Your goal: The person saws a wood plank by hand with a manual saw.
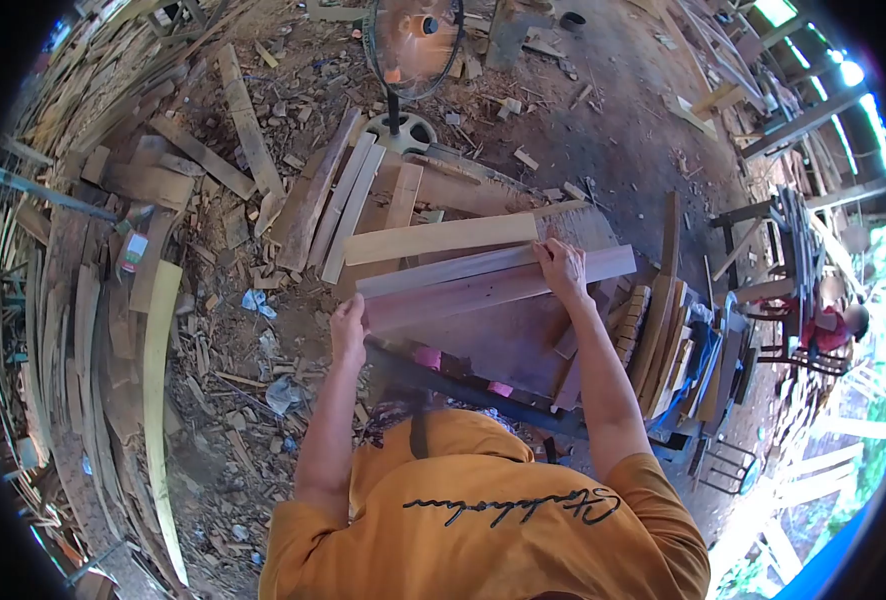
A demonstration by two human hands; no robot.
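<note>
A reddish-brown wooden board (453, 301) lies slanted across the work table (493, 345) in front of me. My left hand (349, 325) is closed around the board's left end. My right hand (562, 268) grips near its right part, with the fingers over the upper edge. Right behind it lies a paler narrow board (443, 270), its right part partly hidden by my right hand. Farther back, a wide light board (441, 239) rests on the table, its right end close to my right fingertips.
A fan (413, 45) on a round base stands beyond the table. Upright boards (660, 340) are stacked at the table's right. Long planks (160, 400) and scraps cover the floor at left. A person in red (831, 328) sits far right.
</note>
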